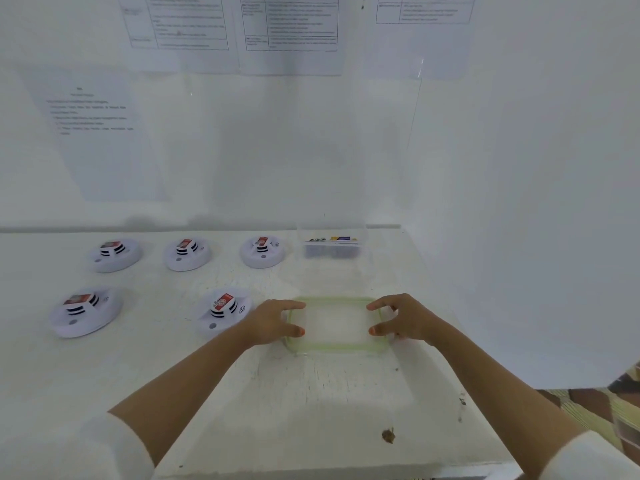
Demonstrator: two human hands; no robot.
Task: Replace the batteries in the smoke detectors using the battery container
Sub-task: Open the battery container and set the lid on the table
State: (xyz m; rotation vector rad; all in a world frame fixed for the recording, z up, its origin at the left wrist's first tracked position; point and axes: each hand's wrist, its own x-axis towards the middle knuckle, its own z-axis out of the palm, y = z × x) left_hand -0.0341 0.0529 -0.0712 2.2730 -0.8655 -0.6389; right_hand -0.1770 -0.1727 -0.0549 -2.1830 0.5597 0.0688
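Clear green-rimmed lid (334,348): at white table (311,410), contact unclear. Left hand (273,322) and right hand (403,318) grip its short ends, fingers curled over the rim. Battery container (332,245): behind, blurred, contents indistinct. Smoke detectors (225,311): five, at left.

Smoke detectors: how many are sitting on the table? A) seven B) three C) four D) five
D: five smoke detectors lie on the table, three in the back row and two in the front row.
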